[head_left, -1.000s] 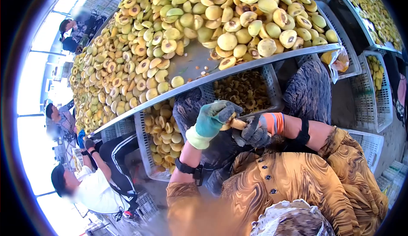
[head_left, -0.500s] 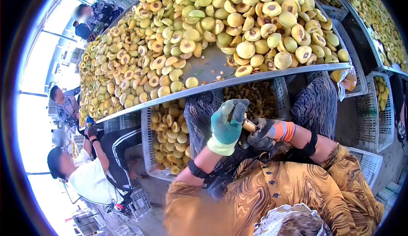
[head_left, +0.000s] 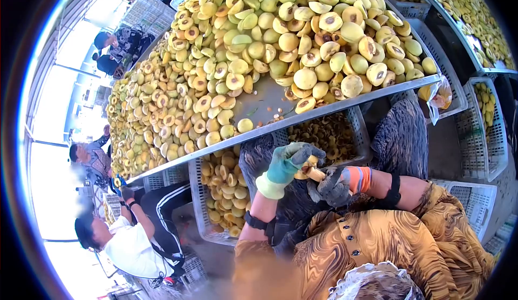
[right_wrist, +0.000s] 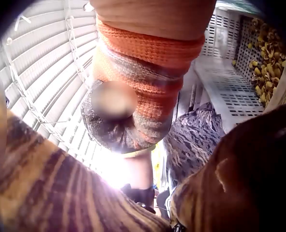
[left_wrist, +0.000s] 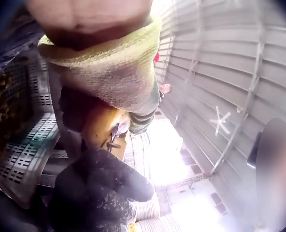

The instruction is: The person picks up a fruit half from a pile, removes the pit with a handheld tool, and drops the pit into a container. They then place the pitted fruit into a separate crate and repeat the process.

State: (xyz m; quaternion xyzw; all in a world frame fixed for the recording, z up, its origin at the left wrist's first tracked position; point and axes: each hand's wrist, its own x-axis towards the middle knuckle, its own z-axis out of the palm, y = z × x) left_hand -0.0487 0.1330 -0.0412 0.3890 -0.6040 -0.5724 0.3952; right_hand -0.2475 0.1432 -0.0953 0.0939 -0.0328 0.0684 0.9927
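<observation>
In the head view my left hand, in a green glove with dark fingers, grips a yellow peach. My right hand, in a dark grey glove with an orange cuff, holds a small wooden-handled tool that points at the peach. From the left wrist, a thin bent metal tip shows right at the skin of the peach, with the dark gloved right fingers close below. In the right wrist view the glove hides the tool.
A metal-edged table bears a big heap of peach halves. Below it stand a crate of halves and a crate of brown scraps between my knees. Another worker sits at left; further crates stand at right.
The left hand has turned and tilted around the peach while the right hand keeps the tool against it. The head view has shifted slightly.
</observation>
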